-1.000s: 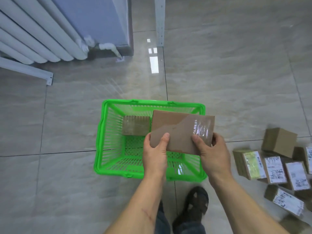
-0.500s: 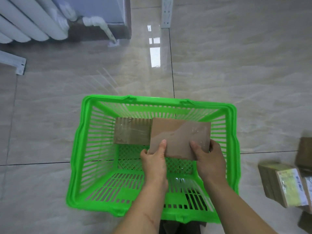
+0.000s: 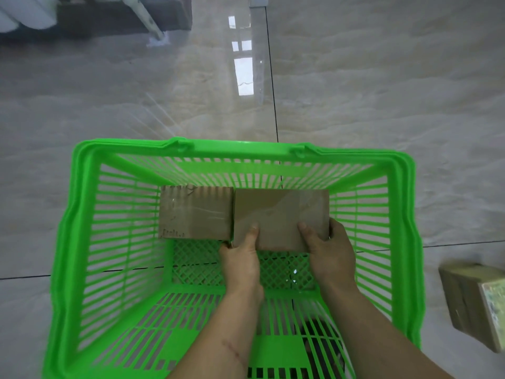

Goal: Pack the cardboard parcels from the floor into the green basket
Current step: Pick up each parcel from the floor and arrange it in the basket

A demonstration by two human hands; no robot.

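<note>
The green basket (image 3: 82, 214) fills the lower half of the view on the tiled floor. Down inside it, both hands hold a taped brown cardboard parcel (image 3: 278, 212) by its near edge: my left hand (image 3: 241, 258) at its near left corner, my right hand (image 3: 326, 253) at its near right corner. This parcel sits against the far wall, right beside another cardboard parcel (image 3: 194, 216) that rests in the basket's far left. Whether the held parcel touches the basket bottom I cannot tell.
One more cardboard parcel (image 3: 475, 299) with a label lies on the floor at the right edge, outside the basket. A white radiator (image 3: 24, 12) and a dark base show at the top left. A dark shoe (image 3: 322, 348) shows through the basket's near wall.
Both hands have lowered the parcel from above the basket rim down inside, next to the other parcel. The camera has come closer; most floor parcels on the right have left the view.
</note>
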